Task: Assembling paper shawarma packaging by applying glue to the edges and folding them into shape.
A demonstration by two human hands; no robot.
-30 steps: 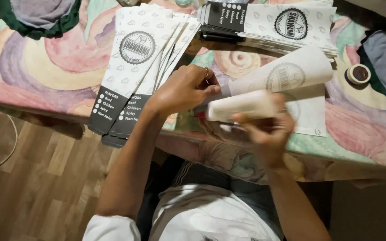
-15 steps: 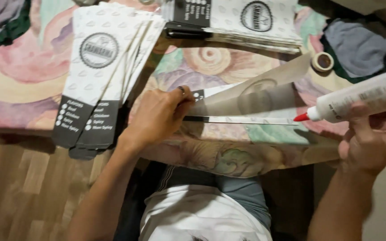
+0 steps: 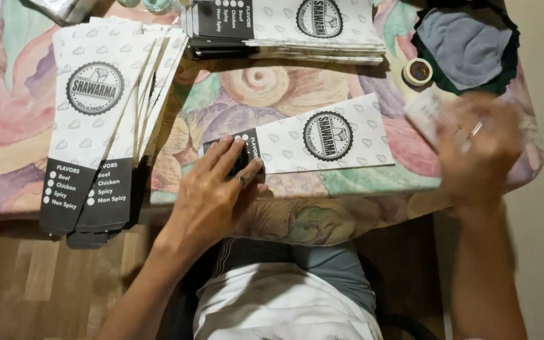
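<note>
**Flat paper sleeve pinned under the left hand; right hand blurred at the table's right end**

The table (image 3: pixel 7 135) carries a cloth of pastel swirls and runs the full width of the scene. On its left part lies a fanned stack of sleeves (image 3: pixel 105 119), white with black ends, the black ends overhanging the near edge. A second stack (image 3: pixel 284 28), laid crosswise, sits along the far edge at centre. At the far right corner rests a grey cloth on a dark green one (image 3: pixel 467 41), and just beside it, to the left, a small roll of tape (image 3: pixel 417 71).

A single paper sleeve (image 3: pixel 328 138) lies flat at the centre of the table, near the near edge, apart from both stacks. The left hand (image 3: pixel 212 195) rests open and flat, fingers spread, pressing on the sleeve's black left end; it grasps nothing.

The right hand (image 3: pixel 473 148) is over the right end of the table, clear of the sleeve. It is closed around a pale object (image 3: pixel 424 113), which is blurred; its kind cannot be told from this view.
</note>
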